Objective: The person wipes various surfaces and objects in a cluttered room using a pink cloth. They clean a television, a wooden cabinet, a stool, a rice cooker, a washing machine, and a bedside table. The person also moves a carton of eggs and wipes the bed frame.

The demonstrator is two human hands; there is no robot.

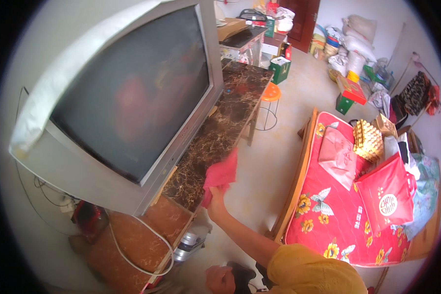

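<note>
My right hand [216,205] comes in from the lower right, below a yellow sleeve, and grips a red cloth [222,173]. The cloth bunches in the fingers and spreads over the front edge of a dark marble-patterned tabletop [220,128]. Behind it stands a large grey CRT television [139,92], with a whitish cover along its top and a dusty, reflecting screen. No left hand can be made out; a blurred reddish-brown shape at the bottom edge is unclear.
A white cable [139,270] loops over the brown surface [139,239] at lower left. An orange stool [271,92] stands beyond the table. On the right is a bed with a red floral cover [316,224], bags and an egg tray [367,140]. Sacks [356,47] lie farther back.
</note>
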